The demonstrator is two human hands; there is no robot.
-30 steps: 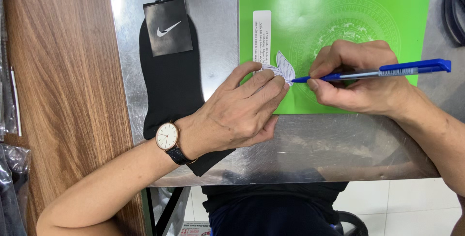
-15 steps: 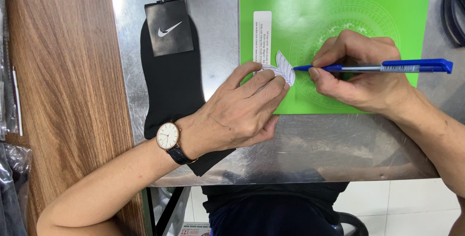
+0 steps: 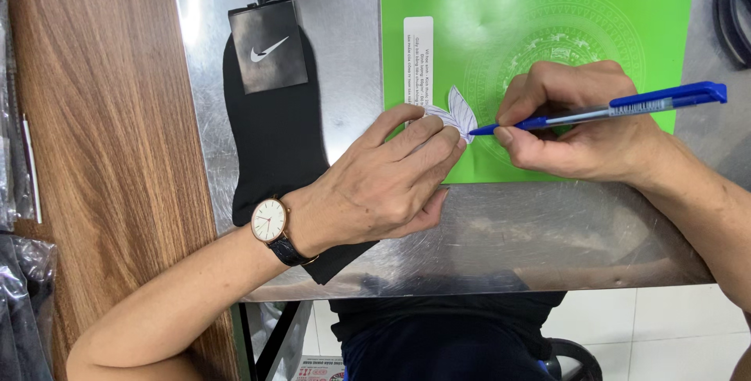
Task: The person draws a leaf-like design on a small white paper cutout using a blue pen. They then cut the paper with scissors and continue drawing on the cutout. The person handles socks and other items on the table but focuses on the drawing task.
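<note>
- Nearest to you, your dark clothing shows below the edge of the steel worktop (image 3: 501, 232), with white floor tiles to the right of it.
- Your left forearm comes in from the lower left, crossing the wooden surface (image 3: 102, 154) and then the worktop edge. It wears a wristwatch (image 3: 270, 221) with a white face and a dark strap.
- Your left hand (image 3: 383, 185) lies flat, palm down, on the worktop. It grasps nothing; its fingertips (image 3: 438, 134) press down on a small white paper cut-out (image 3: 460, 111) with lined, petal-like lobes, pinning it in place.
- The heel of that hand and the wrist overlap the lower end of a pair of black socks (image 3: 270, 146), which lie lengthwise on the worktop to the left of the folder, with a black card header and a hook at the far end.
- Your right hand (image 3: 583, 127) comes in from the right and is clenched around a blue ballpoint pen (image 3: 610, 109). The pen lies nearly level, cap end pointing right, tip pointing left and touching the right edge of the paper cut-out.
- Both the cut-out and your right hand rest on a bright green folder (image 3: 540, 21), which lies flat on the worktop and bears a faint round pattern and a narrow white label near its left edge.
- At the far right edge, a dark curved object (image 3: 735, 13) is only partly in view; you cannot tell what it is.
</note>
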